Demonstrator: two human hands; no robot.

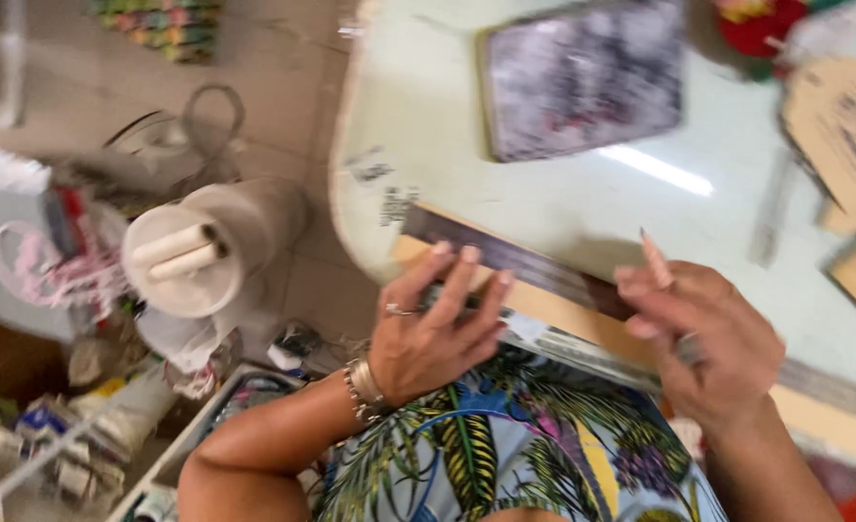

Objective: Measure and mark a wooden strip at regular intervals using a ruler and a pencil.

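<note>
- The left hand (435,333) is pressing flat, fingers spread, on a long metal ruler (515,261) lying across a cardboard sheet (553,309) at the worktop (563,193) edge.
- The right hand (703,338) is gripping a pencil (655,259) beside the ruler.
- Marking seems underway; steadiness matters next.
- A dark slab (582,77) is lying beyond.
</note>
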